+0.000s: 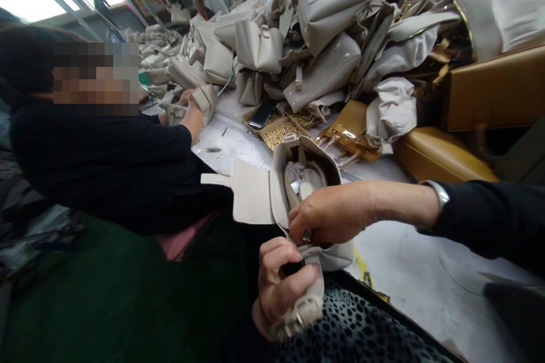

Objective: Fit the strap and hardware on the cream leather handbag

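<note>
A cream handbag (252, 193) stands open at the table's near edge, its flap folded out to the left and pale stuffing in its mouth. My left hand (283, 281) is closed around the bag's strap (314, 281), below the bag's near end. A metal buckle (298, 317) hangs under those fingers. Over the bag's near rim, my right hand (332, 212) has its fingers bent down and pressed together at the edge. Something small and shiny shows under its fingertips; I cannot tell what it is. The right fingertips are partly hidden.
Cream bags (259, 45) are heaped across the back. Cardboard trays of small gold fittings (281, 134) and a phone (262, 114) lie beyond my bag. Brown bags (447, 153) stand at right. A co-worker (106, 164) sits close on the left, handling another cream bag (205, 101).
</note>
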{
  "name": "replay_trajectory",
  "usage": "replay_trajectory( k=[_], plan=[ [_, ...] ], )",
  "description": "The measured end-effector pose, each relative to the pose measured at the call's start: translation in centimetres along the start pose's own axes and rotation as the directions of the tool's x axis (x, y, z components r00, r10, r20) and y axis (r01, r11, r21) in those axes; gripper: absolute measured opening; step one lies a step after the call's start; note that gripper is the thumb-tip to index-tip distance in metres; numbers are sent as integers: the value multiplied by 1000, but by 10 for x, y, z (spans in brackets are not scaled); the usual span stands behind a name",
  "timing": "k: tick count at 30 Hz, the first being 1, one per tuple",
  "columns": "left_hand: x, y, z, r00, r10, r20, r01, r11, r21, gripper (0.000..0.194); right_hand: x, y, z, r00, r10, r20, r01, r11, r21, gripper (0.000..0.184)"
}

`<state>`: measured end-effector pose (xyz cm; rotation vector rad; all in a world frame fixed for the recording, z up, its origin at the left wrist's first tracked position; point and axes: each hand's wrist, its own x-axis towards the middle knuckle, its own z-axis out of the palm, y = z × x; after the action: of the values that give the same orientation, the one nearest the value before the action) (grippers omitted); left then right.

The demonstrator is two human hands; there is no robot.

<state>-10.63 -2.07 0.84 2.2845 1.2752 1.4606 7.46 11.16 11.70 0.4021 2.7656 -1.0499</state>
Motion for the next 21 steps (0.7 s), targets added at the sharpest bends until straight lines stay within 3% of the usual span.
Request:
replay_trajectory(
  k=[3, 10, 15, 21],
  plan=[
    [-4, -3, 3, 993, 108, -50, -109, 994, -19, 21, 1, 9, 3, 998, -14, 69, 0, 979, 203, 33],
    [-2, 0, 8, 989, 117, -89, -121, 992, -34, 20, -13, 13, 10, 994, -59, -92, 89, 925, 370, 37],
    [-3, -1, 10, 986, 139, -89, -145, 987, -69, 18, -19, 14, 12, 994, -49, -96, 81, 926, 369, 32],
    [-8, -1, 11, 991, 117, -71, -121, 991, -64, 20, -18, 14, 19, 963, -127, -236, 189, 946, 262, 33]
  ],
)
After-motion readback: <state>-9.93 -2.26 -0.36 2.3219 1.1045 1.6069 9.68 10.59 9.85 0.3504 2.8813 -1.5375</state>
